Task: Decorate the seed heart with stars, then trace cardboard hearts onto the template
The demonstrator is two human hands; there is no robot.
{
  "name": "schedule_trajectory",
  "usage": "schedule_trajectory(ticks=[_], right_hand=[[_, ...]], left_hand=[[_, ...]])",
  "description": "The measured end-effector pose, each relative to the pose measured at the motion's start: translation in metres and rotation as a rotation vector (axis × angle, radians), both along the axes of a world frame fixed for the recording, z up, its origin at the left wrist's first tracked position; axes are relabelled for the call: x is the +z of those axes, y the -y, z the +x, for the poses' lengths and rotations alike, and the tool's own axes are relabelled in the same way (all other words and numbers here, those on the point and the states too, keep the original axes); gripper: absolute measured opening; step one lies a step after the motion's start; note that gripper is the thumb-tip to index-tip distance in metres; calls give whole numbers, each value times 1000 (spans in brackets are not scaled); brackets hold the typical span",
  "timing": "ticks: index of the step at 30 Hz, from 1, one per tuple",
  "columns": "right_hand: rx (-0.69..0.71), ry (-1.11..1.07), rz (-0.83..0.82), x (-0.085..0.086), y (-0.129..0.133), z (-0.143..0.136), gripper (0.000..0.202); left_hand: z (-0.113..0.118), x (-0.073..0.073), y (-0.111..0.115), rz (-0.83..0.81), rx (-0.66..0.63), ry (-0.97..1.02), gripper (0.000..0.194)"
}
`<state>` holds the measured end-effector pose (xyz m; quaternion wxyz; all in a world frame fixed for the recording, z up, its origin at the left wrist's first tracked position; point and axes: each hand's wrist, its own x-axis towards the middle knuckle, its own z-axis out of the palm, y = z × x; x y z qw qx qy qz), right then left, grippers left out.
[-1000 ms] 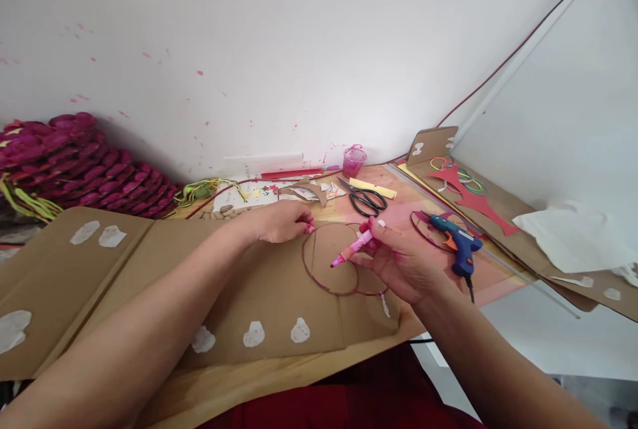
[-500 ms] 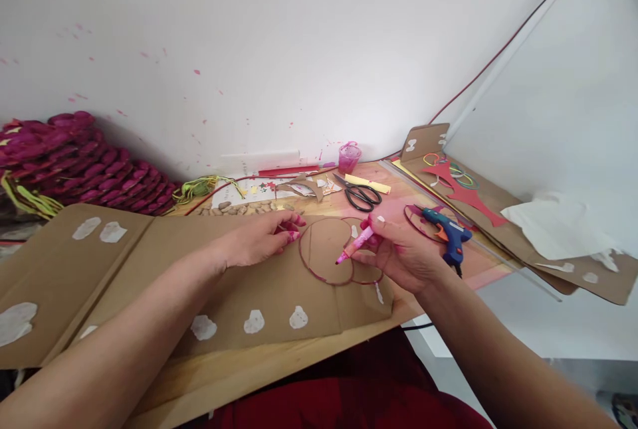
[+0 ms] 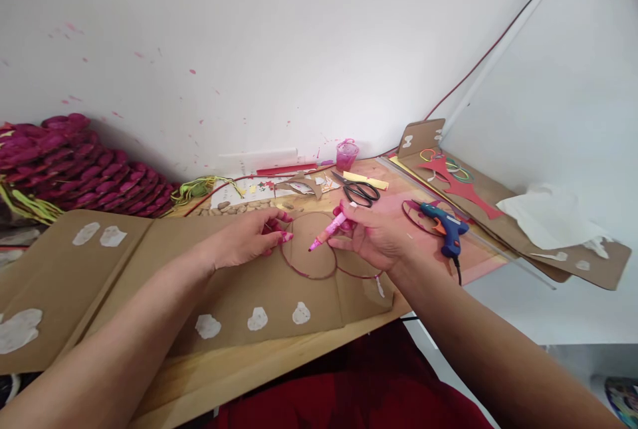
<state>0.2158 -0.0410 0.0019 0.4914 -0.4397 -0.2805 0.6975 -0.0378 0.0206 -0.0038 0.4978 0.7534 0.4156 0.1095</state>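
Note:
My left hand (image 3: 249,240) is closed at the left edge of a round cardboard disc (image 3: 312,253) with a dark reddish rim, its thumb lying over that edge. Between the fingers of my right hand (image 3: 369,233) is a pink-stained marker (image 3: 329,230), its dark uncapped tip pointing down and left above the disc. The disc rests on a large creased cardboard sheet (image 3: 224,289) with torn white patches. A reddish curved line (image 3: 361,276) shows on the sheet to the disc's right, partly hidden by my right hand. Both hands have pink-stained fingertips.
Black scissors (image 3: 361,191) and a pink-stained cup (image 3: 346,153) are behind the sheet. A blue glue gun (image 3: 448,230) lies at the right, near more cardboard (image 3: 588,273) and white cloth-like material (image 3: 548,213). Magenta-painted pieces (image 3: 94,173) are stacked at the left.
The disc has shifted left across the sheet, uncovering more of the reddish line. Both hands and the marker have moved left with it.

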Motion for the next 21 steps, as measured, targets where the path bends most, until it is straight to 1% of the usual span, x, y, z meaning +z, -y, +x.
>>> schedule_trajectory(ticks=[5, 9, 12, 15, 18, 21], right_hand=[[51, -25, 12, -2, -11, -13, 29], [59, -24, 39, 1, -14, -10, 30], [27, -36, 63, 4, -10, 1, 25], [1, -51, 65, 5, -3, 11, 20], [0, -48, 43, 3, 5, 13, 21], [-5, -57, 41, 1, 9, 9, 20]], left_hand=[[-5, 0, -4, 109, -14, -127, 53], [-6, 3, -5, 172, 3, -231, 62], [-6, 7, -3, 260, -14, -308, 72], [-5, 8, 0, 356, -44, -334, 79], [-3, 4, 2, 418, -76, -337, 81], [-4, -1, 3, 450, -110, -332, 79]])
